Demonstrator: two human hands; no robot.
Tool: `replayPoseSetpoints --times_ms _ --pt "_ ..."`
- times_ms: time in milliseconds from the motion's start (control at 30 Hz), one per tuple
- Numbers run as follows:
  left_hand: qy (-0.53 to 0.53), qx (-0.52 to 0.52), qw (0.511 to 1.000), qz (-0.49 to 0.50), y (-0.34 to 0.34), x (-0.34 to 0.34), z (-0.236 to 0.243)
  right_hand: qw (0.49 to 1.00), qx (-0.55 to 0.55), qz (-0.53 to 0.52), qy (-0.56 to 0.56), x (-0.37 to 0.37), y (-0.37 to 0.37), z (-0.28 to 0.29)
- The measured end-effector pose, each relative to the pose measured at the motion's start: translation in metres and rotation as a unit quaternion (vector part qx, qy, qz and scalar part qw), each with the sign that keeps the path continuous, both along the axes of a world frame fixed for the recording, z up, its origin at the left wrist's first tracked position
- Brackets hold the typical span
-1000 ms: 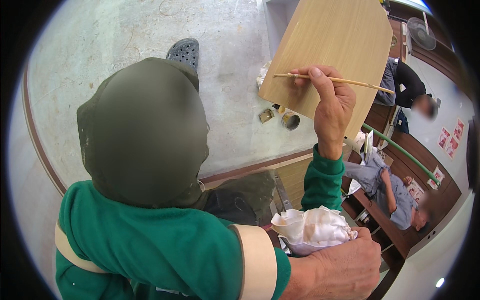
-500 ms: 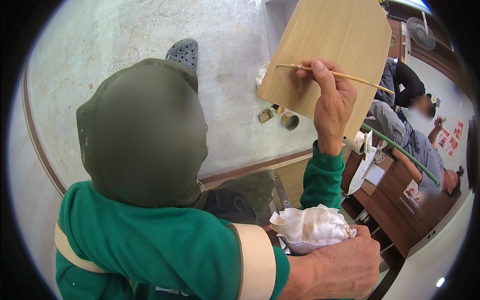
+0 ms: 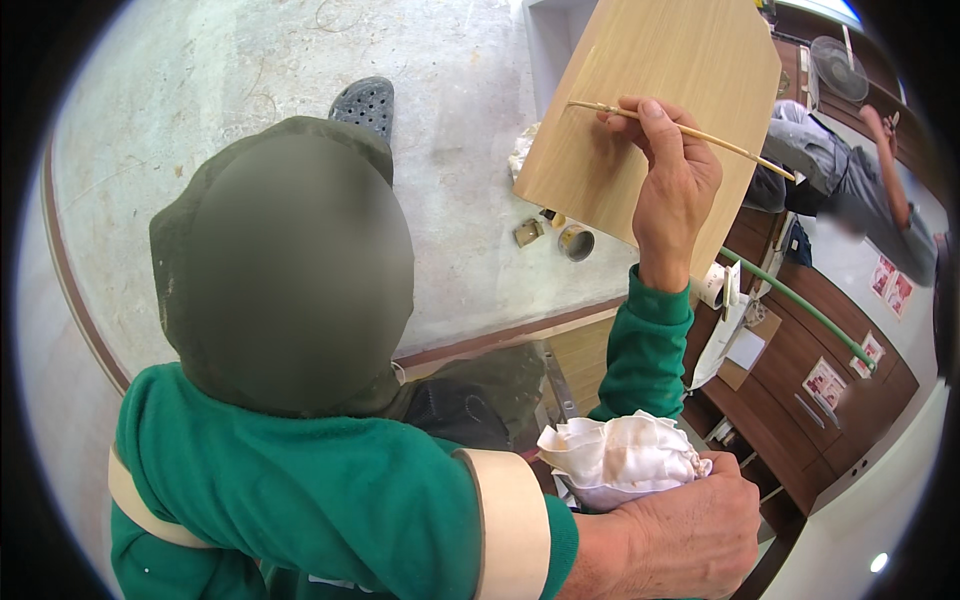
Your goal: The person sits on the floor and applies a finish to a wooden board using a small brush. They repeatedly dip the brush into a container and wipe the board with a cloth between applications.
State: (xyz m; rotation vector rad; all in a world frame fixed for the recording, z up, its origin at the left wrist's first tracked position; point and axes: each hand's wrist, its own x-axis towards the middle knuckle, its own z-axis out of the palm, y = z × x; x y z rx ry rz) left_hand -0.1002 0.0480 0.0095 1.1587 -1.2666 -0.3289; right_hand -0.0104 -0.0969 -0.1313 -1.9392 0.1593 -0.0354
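My right hand (image 3: 676,195) pinches a thin paintbrush (image 3: 735,148) between thumb and fingers. Its left end lies over a light wood panel (image 3: 610,65); whether it touches the surface I cannot tell. At the lower right, my left hand (image 3: 665,530) is closed around the base of a crumpled white wad (image 3: 620,455) with brownish stains, like folded cloth. The fingers of that hand are mostly hidden. My left arm, in a green sleeve with tan bands, crosses from the lower left. A large olive rounded shape (image 3: 280,270), partly blurred, fills the left middle.
Below the panel's edge stand an open tin (image 3: 577,243) and a small box (image 3: 528,232) on the pale floor. A dark clog (image 3: 365,106) rests farther left. At right are a green pole (image 3: 800,305), brown cabinets (image 3: 800,440), a fan (image 3: 838,70) and a grey-clothed person (image 3: 860,185).
My right hand has shifted slightly up and right with the paintbrush. My left hand has hardly moved. In the background, grey-clothed people have changed place and posture.
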Motion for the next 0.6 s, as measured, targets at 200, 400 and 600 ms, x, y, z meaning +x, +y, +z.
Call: replayPoseSetpoints --times_ms 200,400,600 --pt "0.005 -0.007 1.000 0.027 0.001 -0.002 -0.002 1.000 -0.001 0.005 0.020 -0.015 0.000 0.009" --pt "-0.021 0.016 1.000 0.008 0.000 -0.001 0.002 0.997 0.011 0.044 0.065 -0.036 0.008 0.015" --pt "-0.004 0.006 1.000 -0.011 0.005 0.004 0.000 0.996 0.003 0.051 0.068 -0.036 0.009 0.014"
